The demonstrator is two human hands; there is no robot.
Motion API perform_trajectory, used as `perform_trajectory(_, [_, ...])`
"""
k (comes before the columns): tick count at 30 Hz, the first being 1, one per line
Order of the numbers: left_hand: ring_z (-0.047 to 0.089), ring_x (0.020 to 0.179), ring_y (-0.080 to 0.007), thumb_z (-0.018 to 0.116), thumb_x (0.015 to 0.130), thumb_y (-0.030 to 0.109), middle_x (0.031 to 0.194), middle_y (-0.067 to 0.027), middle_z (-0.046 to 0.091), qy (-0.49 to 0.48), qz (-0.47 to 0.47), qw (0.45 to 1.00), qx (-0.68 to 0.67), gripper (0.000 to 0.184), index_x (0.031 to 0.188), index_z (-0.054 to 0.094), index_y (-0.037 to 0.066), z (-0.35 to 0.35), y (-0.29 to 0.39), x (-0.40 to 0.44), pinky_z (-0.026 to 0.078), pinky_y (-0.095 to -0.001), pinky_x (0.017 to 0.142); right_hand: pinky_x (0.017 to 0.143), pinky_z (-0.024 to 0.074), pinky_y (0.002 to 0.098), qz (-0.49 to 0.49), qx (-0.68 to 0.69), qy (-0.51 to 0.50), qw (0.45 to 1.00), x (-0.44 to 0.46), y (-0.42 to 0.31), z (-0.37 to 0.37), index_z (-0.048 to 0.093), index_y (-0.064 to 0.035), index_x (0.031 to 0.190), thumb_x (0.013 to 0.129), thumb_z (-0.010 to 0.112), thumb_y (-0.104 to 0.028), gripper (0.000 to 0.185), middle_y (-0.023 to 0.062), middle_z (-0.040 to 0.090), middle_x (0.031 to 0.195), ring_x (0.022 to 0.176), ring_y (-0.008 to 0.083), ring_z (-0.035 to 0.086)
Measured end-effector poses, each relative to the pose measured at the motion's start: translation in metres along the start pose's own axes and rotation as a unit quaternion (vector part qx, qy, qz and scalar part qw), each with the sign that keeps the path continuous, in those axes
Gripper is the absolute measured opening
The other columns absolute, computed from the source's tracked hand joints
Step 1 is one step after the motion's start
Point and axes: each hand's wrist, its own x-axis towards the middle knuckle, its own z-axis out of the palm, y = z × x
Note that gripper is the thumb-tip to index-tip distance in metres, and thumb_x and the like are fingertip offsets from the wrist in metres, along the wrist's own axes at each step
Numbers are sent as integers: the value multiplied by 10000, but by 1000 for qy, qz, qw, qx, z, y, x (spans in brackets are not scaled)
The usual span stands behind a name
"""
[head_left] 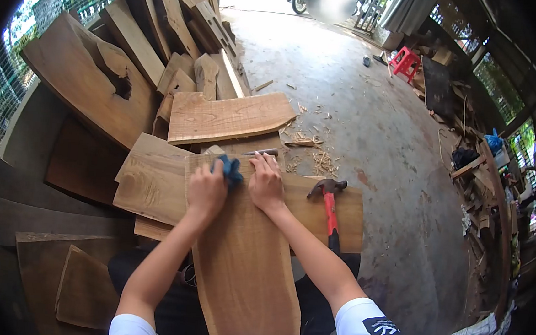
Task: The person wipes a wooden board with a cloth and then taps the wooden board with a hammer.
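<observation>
Brown board (244, 273) spans the lap | hammer (330, 213) lies on plank (352, 228), right | left hand (207, 189) grasps blue cloth (231, 171) on board's far end | right hand (267, 183) rests beside it, grip unclear | red stool (406, 62) stands far off

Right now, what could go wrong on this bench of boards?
Hammer: it lies near the right forearm; a sideways swing might knock it to the floor.
Long board: it sits over other loose-looking boards, so hard rubbing by the left hand with the blue cloth might shift it.
Dark rod: right at the right hand's fingertips; it could roll.
</observation>
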Motion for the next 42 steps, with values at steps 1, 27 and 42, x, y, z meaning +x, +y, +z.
perform_trajectory(1, [644,895,-334,730,841,215,934,-143,628,-33,43,998,-19,294,1055,580,82,-10,13,-24,529,-449,764,1162,367,501,-4,5,2,1000,0,0,0,650,17,1176,835,533,-16,362,218,618,1352,1316,403,527])
perform_trajectory(27, [631,892,-330,699,817,147,935,-150,599,-27,37,999,-12,307,1104,609,85,-11,53,-74,516,-439,744,1150,401,448,41,114,49,991,2,23,16,765,-25,996,858,529,-28,273,182,689,1270,1277,361,585])
perform_trajectory(42, [615,853,-311,743,768,151,901,-137,587,-60,124,983,-119,280,1003,598,105,-43,57,-116,502,-432,714,1140,412,450,58,115,59,990,-1,16,5,759,-17,990,871,557,-49,237,185,690,1265,1271,362,589])
